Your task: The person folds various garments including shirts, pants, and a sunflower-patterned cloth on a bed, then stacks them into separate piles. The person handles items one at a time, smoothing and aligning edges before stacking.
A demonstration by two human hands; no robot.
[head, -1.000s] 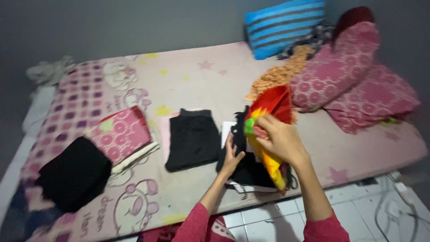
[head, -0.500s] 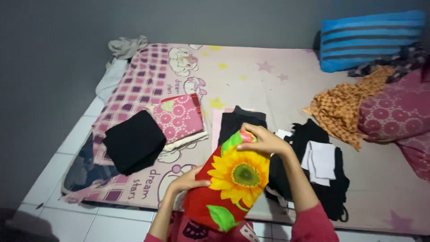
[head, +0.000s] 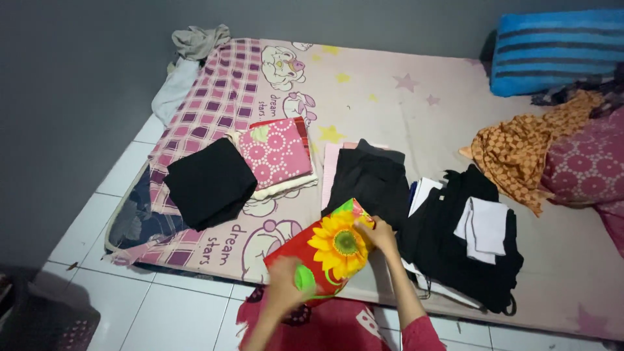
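Left hand [head: 284, 286] closed in a grip on the near corner of the folded sunflower cloth [head: 325, 250]; right hand [head: 376, 233] pinched its far edge, fingers wrapped over the fabric. Red cloth, printed with one large yellow sunflower and green leaves, held as a flat oblong low over the near edge of the mattress [head: 364, 104], just before the black trousers [head: 375, 182]. Half a second earlier, held higher and nearer the camera, more upright, with the right hand at its top; since then lowered and tilted flatter toward the bed, left hand shifted to the bottom corner. A second earlier, gripped unfolded and dangling by the right hand alone.

On the mattress, counted: three folded stacks to the left and centre, namely one black square bundle [head: 211, 183], one pink dotted cloth [head: 273, 153] atop a cream layer, and the trousers on a pale pink piece. One looser heap of black garments [head: 455, 240] to the right, topped by a folded white cloth [head: 484, 227]. Beyond, one crumpled orange checked cloth [head: 520, 153], one blue striped pillow [head: 559, 49], and pink patterned pillows [head: 585, 166]. One grey rag [head: 198, 40] at the far corner. Soft woven textures throughout; white tiled floor [head: 162, 312] below.
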